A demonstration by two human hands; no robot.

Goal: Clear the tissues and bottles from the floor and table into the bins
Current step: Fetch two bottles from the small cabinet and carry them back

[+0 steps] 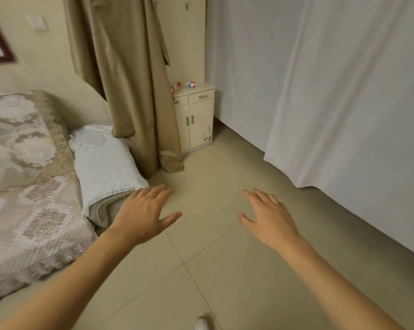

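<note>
Two small plastic bottles lie on top of a cream bedside cabinet (pixel 199 120) far ahead: one with a red label (pixel 175 87) partly behind the curtain, one with a red and blue label (pixel 192 85) to its right. My left hand (pixel 144 214) and my right hand (pixel 269 216) are stretched out palm down over the tiled floor, fingers apart, holding nothing. Both hands are well short of the cabinet. No tissues or bins are in view.
A bed with a patterned cover (pixel 22 186) fills the left side, a rolled white quilt (pixel 106 172) at its end. A tan curtain (pixel 134 79) hangs to the floor beside the cabinet. White sheets (pixel 332 91) drape the right side. A white shoe tip (pixel 202 324) shows at the bottom.
</note>
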